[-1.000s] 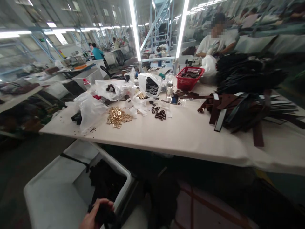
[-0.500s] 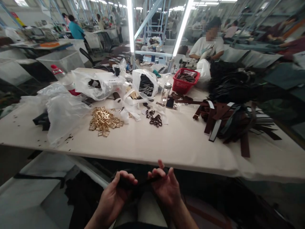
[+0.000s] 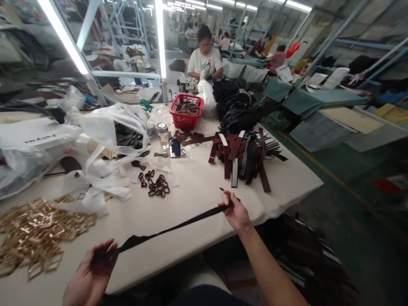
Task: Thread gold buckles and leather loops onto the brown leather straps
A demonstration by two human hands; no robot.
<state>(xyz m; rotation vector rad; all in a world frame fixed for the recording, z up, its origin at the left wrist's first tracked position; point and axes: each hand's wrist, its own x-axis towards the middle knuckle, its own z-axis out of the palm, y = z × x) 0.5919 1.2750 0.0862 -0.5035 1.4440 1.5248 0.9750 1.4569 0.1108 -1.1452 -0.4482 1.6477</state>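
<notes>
**A black strap [image 3: 194, 219] held out lengthwise**

I had the black strap drawn out between both hands, over the near part of the pale table [image 3: 191, 180]. My left hand [image 3: 89, 270], lower and closer to me, had its fingers curled round one end; how much of the material was bunched inside, I could not tell. My right hand [image 3: 235, 214], higher up, pinched the other end between thumb and fingers. The strap looked fairly taut, broad near my left hand and thin along its middle, which I took for a twist (the dark material made it hard to be certain). Whether any of it touched the table, I could not tell.

The step in hand, as I read it, was holding the piece out at length. The next move, I judged, called for a sure hold at both ends and a small turn of one wrist to flatten that twist, with my left fingers minding the gold-coloured frames [image 3: 41, 238] heaped near them.

Dark rings [image 3: 158, 187] lay past the strap, and a bundle of brown straps [image 3: 227, 163] beyond my right hand. Farther back stood a glass jar [image 3: 163, 139] and a red basket [image 3: 183, 122] of dark pieces, with a co-worker [image 3: 196, 63] across from me.
</notes>
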